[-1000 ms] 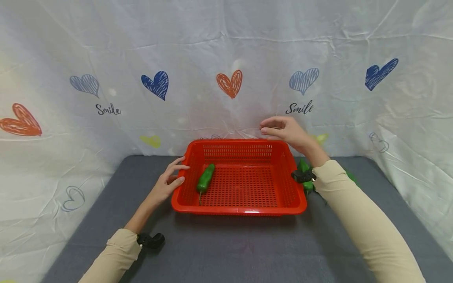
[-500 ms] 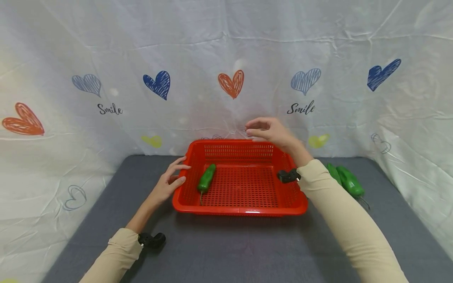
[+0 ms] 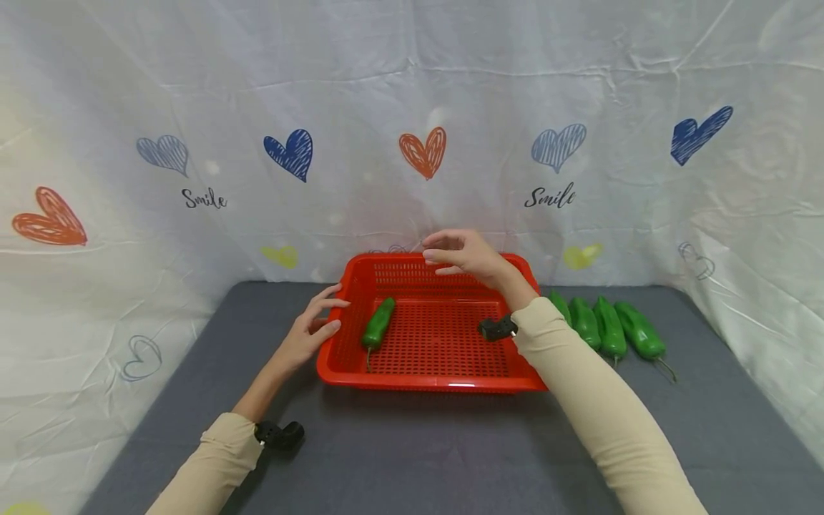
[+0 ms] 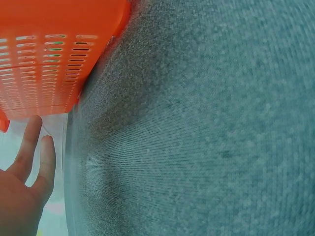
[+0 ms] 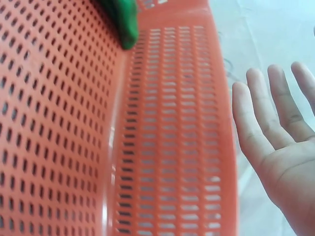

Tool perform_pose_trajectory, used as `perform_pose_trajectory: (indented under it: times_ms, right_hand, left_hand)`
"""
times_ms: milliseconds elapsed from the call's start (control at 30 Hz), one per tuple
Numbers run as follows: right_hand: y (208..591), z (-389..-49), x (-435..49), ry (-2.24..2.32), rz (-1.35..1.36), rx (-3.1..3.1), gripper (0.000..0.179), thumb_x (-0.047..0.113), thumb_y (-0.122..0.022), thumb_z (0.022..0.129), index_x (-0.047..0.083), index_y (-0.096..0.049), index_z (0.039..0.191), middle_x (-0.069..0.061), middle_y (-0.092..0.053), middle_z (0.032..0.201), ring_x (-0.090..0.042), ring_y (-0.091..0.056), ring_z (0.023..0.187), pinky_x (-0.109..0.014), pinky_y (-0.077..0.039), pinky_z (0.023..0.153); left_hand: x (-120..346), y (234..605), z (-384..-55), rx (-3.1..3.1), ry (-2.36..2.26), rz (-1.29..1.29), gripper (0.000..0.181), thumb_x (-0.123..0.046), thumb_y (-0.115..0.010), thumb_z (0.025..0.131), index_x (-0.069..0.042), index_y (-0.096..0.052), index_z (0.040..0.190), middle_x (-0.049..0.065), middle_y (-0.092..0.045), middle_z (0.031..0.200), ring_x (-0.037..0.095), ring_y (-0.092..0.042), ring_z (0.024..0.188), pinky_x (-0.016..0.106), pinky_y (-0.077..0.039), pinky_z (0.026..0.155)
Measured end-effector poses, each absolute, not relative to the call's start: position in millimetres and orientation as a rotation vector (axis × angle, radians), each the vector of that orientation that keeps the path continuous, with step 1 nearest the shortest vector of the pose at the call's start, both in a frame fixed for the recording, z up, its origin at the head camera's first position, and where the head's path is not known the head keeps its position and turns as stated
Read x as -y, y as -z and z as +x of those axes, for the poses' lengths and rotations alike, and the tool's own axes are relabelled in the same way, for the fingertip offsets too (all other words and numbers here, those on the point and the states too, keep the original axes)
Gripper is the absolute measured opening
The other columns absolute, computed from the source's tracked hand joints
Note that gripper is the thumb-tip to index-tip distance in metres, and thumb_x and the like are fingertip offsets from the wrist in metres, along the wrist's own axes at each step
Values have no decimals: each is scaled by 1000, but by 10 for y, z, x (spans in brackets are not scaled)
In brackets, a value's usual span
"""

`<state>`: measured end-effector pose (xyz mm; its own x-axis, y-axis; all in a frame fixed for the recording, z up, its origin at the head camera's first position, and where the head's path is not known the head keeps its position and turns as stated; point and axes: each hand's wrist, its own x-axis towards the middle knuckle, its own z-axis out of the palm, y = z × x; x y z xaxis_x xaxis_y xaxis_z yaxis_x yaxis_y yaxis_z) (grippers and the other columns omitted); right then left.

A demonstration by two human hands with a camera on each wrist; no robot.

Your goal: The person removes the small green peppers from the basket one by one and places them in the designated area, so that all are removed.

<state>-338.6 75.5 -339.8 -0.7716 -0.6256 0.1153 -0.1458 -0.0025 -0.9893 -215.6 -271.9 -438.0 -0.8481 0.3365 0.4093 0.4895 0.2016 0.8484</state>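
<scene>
A red plastic basket (image 3: 444, 384) with slotted walls stands mid-table. One green chili pepper (image 3: 378, 323) lies inside it near the left wall, stem toward the front; its tip also shows in the right wrist view. My left hand (image 3: 307, 335) rests against the basket's left rim with fingers spread. Above the basket's back part hovers my right hand (image 3: 468, 256), fingers loosely bent and holding nothing. In the right wrist view that hand (image 5: 288, 132) shows an empty palm beside the basket wall (image 5: 170, 123).
Several green chili peppers (image 3: 608, 330) lie in a row on the dark grey tablecloth (image 3: 425, 450), right of the basket, partly behind the right sleeve (image 3: 599, 400). A white curtain (image 3: 360, 86) printed with hearts hangs behind the table.
My right hand has moved left, from over the basket's right back corner to over its back middle, uncovering the peppers at right. My left hand stays at the left rim.
</scene>
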Motion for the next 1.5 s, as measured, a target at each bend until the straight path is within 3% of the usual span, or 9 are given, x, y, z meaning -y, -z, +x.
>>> perform_pose_trajectory:
  times_ms: [100, 400, 600, 900, 1133, 1500]
  right_hand:
    - [3479, -3393, -684, 1816, -784, -1887, 42, 8, -66, 101, -10, -55, 137, -33, -50, 139, -46, -53, 123, -61, -43, 99]
    - [3625, -3388, -504, 1702, -728, -1846, 45, 10, -65, 101, -9, -52, 139, -18, -53, 138, -49, -51, 126, -60, -44, 98]
    - [3693, -3403, -436, 1651, -696, -1838, 47, 11, -65, 101, -8, -50, 142, -21, -57, 136, -51, -50, 126, -60, -44, 98]
    - [3832, -3447, -357, 1582, -621, -1827, 51, 15, -68, 100, -5, -51, 144, -16, -60, 134, -47, -54, 124, -54, -49, 96]
    - [3933, -3459, -309, 1526, -584, -1825, 51, 16, -68, 100, -4, -50, 144, -23, -58, 137, -44, -57, 123, -52, -49, 97]
    - [4072, -3423, -166, 1522, -520, -1794, 57, 12, -71, 97, -3, -47, 146, -18, -65, 126, -41, -57, 123, -51, -47, 100]
  left_hand:
    - [2716, 4382, -2158, 2337, 1715, -797, 35, 3, -54, 102, 2, -53, 137, 13, -23, 163, 48, -61, 106, 37, -59, 77]
    - [2702, 4389, -2168, 2349, 1710, -788, 35, 2, -54, 103, 1, -54, 138, 13, -23, 163, 47, -63, 106, 36, -58, 79]
    - [2712, 4399, -2171, 2343, 1722, -804, 34, 2, -54, 103, 2, -54, 138, 13, -22, 164, 47, -63, 106, 38, -59, 75]
    - [2700, 4380, -2154, 2367, 1657, -778, 32, 1, -56, 102, 3, -58, 135, 13, -24, 163, 44, -61, 110, 28, -53, 88]
    - [2698, 4379, -2154, 2365, 1646, -790, 32, 2, -55, 102, 4, -58, 134, 15, -23, 163, 41, -62, 110, 29, -53, 87]
    - [2717, 4380, -2136, 2367, 1643, -780, 32, -3, -55, 104, 2, -58, 136, 12, -23, 164, 44, -60, 112, 29, -52, 89]
